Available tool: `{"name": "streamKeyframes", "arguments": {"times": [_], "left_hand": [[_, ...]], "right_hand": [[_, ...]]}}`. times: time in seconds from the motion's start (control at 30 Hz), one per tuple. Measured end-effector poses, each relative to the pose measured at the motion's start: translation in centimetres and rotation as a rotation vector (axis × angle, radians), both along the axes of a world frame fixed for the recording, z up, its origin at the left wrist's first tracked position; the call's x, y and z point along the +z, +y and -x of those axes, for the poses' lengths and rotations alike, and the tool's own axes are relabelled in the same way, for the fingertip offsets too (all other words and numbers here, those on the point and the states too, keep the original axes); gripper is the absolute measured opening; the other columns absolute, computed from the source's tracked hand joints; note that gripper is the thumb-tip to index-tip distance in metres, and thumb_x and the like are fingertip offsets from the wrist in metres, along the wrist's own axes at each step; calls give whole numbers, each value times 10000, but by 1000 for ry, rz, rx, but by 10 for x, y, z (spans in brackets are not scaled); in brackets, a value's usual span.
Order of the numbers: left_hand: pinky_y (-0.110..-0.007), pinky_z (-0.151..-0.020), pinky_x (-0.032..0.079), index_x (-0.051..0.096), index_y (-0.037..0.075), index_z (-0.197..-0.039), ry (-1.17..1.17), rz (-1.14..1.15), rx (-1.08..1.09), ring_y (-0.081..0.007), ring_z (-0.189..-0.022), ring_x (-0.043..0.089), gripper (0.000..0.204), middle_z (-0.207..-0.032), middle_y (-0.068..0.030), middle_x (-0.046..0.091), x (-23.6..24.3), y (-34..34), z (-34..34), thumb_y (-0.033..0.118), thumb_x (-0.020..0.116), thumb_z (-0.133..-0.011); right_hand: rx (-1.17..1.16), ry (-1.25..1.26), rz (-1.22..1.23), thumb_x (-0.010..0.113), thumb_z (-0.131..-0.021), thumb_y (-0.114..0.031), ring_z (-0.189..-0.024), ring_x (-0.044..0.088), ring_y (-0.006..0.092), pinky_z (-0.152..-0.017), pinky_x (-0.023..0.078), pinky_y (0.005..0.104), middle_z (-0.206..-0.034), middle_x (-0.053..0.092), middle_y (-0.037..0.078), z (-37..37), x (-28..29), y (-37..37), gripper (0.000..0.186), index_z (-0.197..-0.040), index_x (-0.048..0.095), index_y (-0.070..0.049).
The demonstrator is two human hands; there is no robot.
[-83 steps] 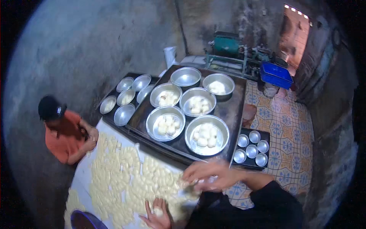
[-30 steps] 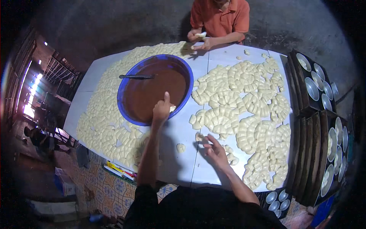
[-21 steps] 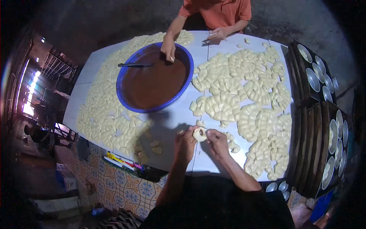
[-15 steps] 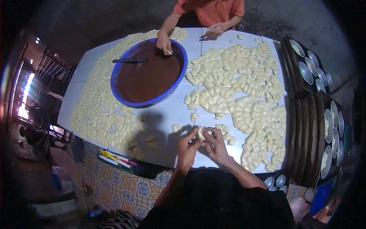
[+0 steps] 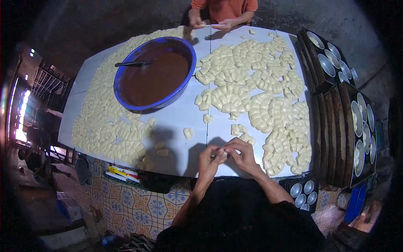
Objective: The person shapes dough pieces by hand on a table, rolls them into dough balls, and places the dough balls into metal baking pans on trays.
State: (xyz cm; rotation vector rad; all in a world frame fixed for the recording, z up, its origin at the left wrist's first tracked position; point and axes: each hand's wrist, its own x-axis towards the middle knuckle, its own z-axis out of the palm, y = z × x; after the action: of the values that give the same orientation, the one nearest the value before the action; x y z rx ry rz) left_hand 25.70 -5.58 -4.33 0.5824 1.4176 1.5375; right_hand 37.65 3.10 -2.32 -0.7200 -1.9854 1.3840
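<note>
Over the near edge of the table, my left hand [image 5: 208, 163] and my right hand [image 5: 243, 156] meet at the fingertips. Both are closed in a pinch on a small piece of pale dough [image 5: 223, 154], mostly hidden by the fingers. Just beyond them lie a few loose dough pieces [image 5: 245, 137], and a single piece [image 5: 188, 133] sits to their left. A large spread of pale dough pieces [image 5: 228, 98] covers the table's right side. Farther off at left stands a blue basin [image 5: 194, 59] of brown filling [image 5: 155, 77], with a dark-handled utensil [image 5: 132, 64] in it.
Many dough pieces [image 5: 98, 113] cover the table's left side. Stacked dark trays with round metal tins [image 5: 359, 157] stand along the right edge. Across the table, a person in an orange shirt [image 5: 231, 9] works with both hands. More tins [image 5: 300, 195] are below the near right corner.
The other person's hand has left the basin and joined their other hand at the far edge. My fingertips have closed farther over the dough, hiding most of it. The view has shifted slightly.
</note>
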Motion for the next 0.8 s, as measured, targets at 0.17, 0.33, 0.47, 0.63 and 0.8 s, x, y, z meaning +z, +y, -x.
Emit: {"name": "streamKeyframes", "arguments": {"times": [0.17, 0.33, 0.47, 0.63, 0.8], "left_hand": [[-242, -618, 498, 542, -20, -1026, 245, 25, -57, -110, -797, 592, 206, -993, -57, 599, -35, -13, 7, 58, 636, -859], [-261, -788, 478, 463, 8, -1129, 8, -326, -63, -187, -1000, 562, 438, -1078, -106, 506, -26, -21, 17, -156, 551, -732], [-343, -1008, 339, 487, 30, -1120, 283, -266, 194, -212, -1168, 458, 476, -1136, -100, 502, -37, -31, 25, -114, 604, -682], [-313, -973, 369, 525, 10, -1085, 198, -56, 330, -170, -1103, 512, 353, -1100, -84, 545, -38, -44, 41, -114, 559, -756], [-260, -856, 456, 567, -10, -1018, 183, -116, 371, -142, -934, 595, 186, -959, -64, 607, -54, -44, 49, -77, 533, -848]], "right_hand": [[-59, -25, 226, 616, -870, -99, -718, 576, 137, -587, 456, 259, -833, 607, 43, 11, -23, 0, 250, -1104, 591, -18], [568, -219, 1108, 518, -899, -11, -967, 541, 141, -688, 492, 254, -1035, 567, 71, 13, -27, 25, 434, -1316, 403, -48], [406, -93, 326, 567, -788, 96, -1000, 578, 208, -882, 468, 315, -1047, 604, 89, 34, -52, 11, 584, -1332, 399, -34], [356, -106, 411, 648, -698, 91, -1039, 579, 213, -736, 535, 320, -1072, 602, 103, 51, -87, 29, 671, -1320, 451, -71], [105, -219, -522, 611, -772, -93, -988, 527, 367, -868, 421, 423, -1001, 578, 189, 111, -68, 78, 287, -1054, 613, -39]]}}
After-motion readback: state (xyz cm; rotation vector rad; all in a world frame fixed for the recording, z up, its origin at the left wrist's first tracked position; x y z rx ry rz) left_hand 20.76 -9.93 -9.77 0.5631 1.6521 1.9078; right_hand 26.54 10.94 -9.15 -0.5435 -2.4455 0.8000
